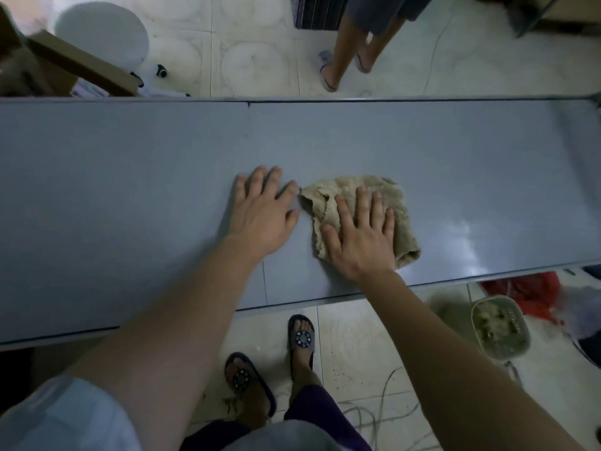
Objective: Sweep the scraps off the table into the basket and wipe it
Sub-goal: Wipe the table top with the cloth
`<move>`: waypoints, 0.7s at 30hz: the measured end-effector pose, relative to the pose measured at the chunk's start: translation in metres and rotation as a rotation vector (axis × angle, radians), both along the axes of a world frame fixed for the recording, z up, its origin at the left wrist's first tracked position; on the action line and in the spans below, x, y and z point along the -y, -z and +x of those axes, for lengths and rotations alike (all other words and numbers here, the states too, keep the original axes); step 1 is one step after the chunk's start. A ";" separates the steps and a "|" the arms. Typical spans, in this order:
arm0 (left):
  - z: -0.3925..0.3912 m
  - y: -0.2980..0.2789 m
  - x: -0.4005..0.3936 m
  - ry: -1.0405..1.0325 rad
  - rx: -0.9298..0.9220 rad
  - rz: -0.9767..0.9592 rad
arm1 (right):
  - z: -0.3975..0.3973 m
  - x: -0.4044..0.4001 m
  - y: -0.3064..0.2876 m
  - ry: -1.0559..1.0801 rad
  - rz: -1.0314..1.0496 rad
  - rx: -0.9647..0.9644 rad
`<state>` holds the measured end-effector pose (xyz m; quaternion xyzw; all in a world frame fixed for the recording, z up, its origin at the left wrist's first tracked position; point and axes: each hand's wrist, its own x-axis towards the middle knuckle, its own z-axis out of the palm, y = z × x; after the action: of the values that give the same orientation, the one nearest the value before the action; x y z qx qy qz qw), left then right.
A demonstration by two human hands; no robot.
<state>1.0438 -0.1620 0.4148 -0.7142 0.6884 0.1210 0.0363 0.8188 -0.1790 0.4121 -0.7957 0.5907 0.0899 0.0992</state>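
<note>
Below, basket (500, 330) holds scraps (494, 322); right hand (361, 234) fingers spread on cloth (357, 190); left hand (263, 209) flat.

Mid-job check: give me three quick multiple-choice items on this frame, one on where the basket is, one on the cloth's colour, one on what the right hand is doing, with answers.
1. Where is the basket?
A. On the table
B. On the floor, past the table's near edge, on the right
C. In the left hand

2. What colour is the cloth?
A. Beige
B. Bright blue
C. Black

3. What is the right hand doing?
A. Hanging by the person's side
B. Gripping the basket rim
C. Pressing flat on the cloth with straight fingers

Answers:
1 B, it stands on the tiled floor, below the near edge of the table.
2 A, the crumpled rag is tan-beige against the grey top.
3 C, the palm and spread fingers lie on the cloth, while the left hand rests flat on the bare table beside it.
</note>
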 end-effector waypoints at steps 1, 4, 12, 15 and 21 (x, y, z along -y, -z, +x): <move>-0.001 -0.001 -0.013 0.003 0.004 0.006 | -0.001 -0.012 0.000 0.011 0.009 -0.002; 0.001 0.000 -0.048 -0.003 0.030 0.018 | -0.001 -0.042 0.000 0.033 0.017 -0.023; 0.021 0.006 -0.075 0.062 0.051 0.030 | 0.023 -0.107 -0.005 -0.058 0.029 -0.028; 0.025 0.006 -0.076 0.043 0.055 0.003 | 0.037 -0.108 0.001 -0.037 -0.022 0.005; 0.049 -0.009 -0.040 0.029 0.007 -0.134 | 0.079 -0.039 0.008 0.020 -0.021 0.031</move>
<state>1.0930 -0.1219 0.4234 -0.7055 0.7051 0.0714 -0.0074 0.8975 -0.1401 0.4043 -0.7922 0.5978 0.0702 0.1011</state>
